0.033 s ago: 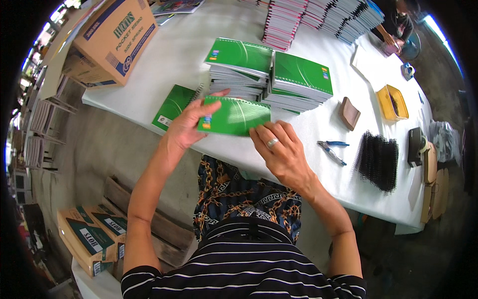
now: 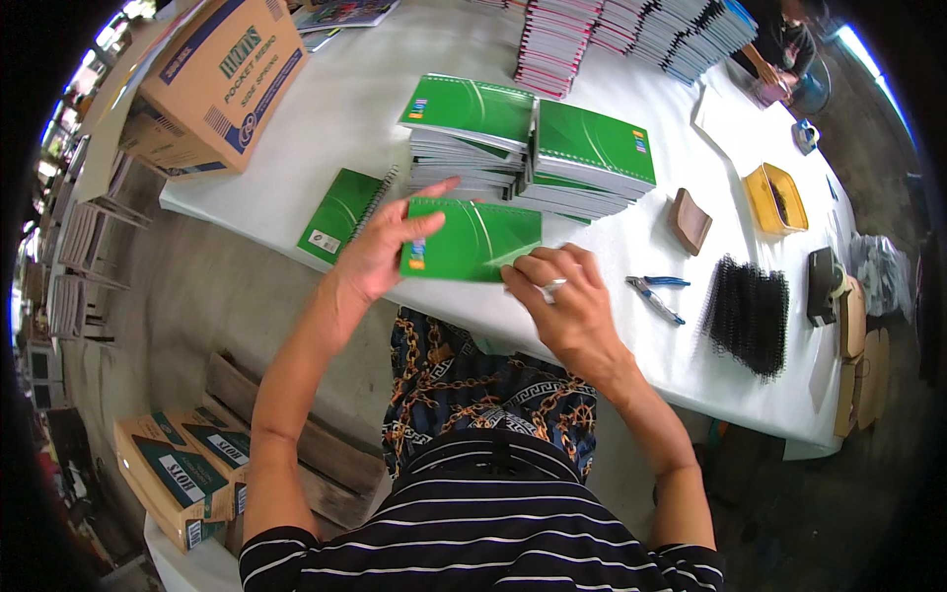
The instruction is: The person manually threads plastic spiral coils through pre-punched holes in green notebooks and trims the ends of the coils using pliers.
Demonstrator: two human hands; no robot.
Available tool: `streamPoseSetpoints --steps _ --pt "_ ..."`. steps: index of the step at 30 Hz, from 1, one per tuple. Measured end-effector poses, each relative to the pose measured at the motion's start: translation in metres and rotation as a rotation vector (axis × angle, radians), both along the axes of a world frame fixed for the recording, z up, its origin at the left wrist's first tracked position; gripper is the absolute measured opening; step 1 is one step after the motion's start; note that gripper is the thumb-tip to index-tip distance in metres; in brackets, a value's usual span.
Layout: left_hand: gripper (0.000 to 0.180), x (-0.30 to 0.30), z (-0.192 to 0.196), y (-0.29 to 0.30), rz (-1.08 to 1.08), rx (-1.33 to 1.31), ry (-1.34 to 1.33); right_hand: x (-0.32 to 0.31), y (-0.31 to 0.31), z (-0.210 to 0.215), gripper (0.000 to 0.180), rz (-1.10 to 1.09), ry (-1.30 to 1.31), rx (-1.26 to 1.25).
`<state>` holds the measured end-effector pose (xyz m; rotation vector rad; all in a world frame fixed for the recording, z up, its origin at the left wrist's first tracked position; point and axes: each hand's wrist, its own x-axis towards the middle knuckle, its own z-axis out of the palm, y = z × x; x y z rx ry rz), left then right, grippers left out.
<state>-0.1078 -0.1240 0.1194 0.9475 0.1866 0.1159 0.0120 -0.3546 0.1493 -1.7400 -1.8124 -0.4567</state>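
A green-covered pocket notebook (image 2: pixel 473 237), with a row of punched holes along its far edge, is held level over the table's near edge. My left hand (image 2: pixel 380 242) grips its left end, thumb on top of the cover. At the near right corner, my right hand (image 2: pixel 562 296), with a ring on one finger, pinches the cover between thumb and fingers. Just beyond stand two stacks of similar green notebooks, a left stack (image 2: pixel 469 107) and a right stack (image 2: pixel 597 143). On the left lies a green notebook with a black spiral binding (image 2: pixel 343 212).
To the right are blue-handled pliers (image 2: pixel 656 296), a brown curved block (image 2: pixel 689 221), a yellow tray (image 2: pixel 804 217) and a bundle of black binding coils (image 2: pixel 747 316). A cardboard box (image 2: pixel 222 89) stands far left. Stacked books (image 2: pixel 557 44) line the back; another person (image 2: pixel 779 59) sits beyond.
The held notebook has come slightly nearer to me and turned a little, its near right corner now bent or lifted by my right hand. The whole view has shifted slightly.
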Motion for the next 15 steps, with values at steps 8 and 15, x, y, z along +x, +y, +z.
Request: streamPoseSetpoints --steps 8,15 --pt "0.073 0.018 -0.044 -0.066 -0.142 0.599 -0.342 0.021 -0.06 -0.065 0.028 -0.04 1.315 -0.194" --pt "0.11 0.015 -0.023 -0.064 0.164 1.13 -0.265 -0.004 -0.042 -0.087 0.015 -0.082 1.256 0.066"
